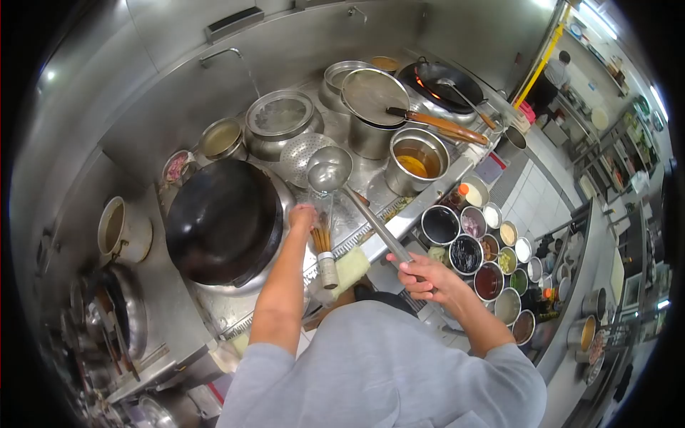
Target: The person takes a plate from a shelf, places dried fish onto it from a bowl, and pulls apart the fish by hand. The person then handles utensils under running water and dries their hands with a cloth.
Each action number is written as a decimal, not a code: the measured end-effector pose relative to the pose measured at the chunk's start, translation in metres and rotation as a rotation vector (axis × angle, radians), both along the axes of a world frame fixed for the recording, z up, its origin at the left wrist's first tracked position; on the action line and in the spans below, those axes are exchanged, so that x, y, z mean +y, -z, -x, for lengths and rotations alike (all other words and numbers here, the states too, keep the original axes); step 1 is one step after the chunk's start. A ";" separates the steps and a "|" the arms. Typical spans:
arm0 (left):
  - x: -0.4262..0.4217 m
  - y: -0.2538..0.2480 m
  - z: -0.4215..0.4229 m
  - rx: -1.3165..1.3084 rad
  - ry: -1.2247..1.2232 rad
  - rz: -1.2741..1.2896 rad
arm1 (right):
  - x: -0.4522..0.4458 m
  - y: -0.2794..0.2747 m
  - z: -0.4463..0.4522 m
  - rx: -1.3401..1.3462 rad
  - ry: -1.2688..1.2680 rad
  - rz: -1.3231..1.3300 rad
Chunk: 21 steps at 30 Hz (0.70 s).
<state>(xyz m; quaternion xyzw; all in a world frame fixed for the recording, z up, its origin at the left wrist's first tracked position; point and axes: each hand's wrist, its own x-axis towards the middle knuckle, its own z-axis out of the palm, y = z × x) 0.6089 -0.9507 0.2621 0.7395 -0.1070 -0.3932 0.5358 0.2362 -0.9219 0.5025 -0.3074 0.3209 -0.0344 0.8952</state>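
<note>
My right hand [432, 278] is wrapped round the end of a long ladle's handle. The ladle's bowl [330, 170] hangs over the stove top, partly in front of a perforated skimmer [297, 158]. My left hand [303, 216] is closed, fingers together, beside the rim of a large black wok [225, 221]; whatever it grips is hidden. Just below that hand, a bamboo brush [326, 267] with a bound handle rests by the front edge of the stove. A yellowish cloth [351, 269] lies at the edge next to it.
Behind stand a lidded pot [280, 114], a strainer [374, 96] over a tall pot, and a pot of amber liquid [417, 167]. Water runs from a tap [221, 53]. Flames show under a second wok [442, 85]. Several seasoning containers [489, 282] crowd the right. A person [553, 78] stands far off.
</note>
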 end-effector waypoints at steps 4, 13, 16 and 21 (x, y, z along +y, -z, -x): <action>-0.005 -0.016 0.000 0.212 0.008 -0.032 | 0.001 0.002 0.004 -0.017 -0.003 0.024; -0.021 -0.002 0.001 -0.288 -0.023 0.102 | -0.008 -0.002 0.010 -0.014 -0.046 0.032; -0.018 -0.023 0.001 -0.144 -0.022 0.103 | -0.014 -0.003 0.008 -0.006 -0.074 0.064; -0.013 -0.029 0.008 -0.106 -0.087 0.160 | -0.026 0.003 0.006 -0.014 -0.105 0.100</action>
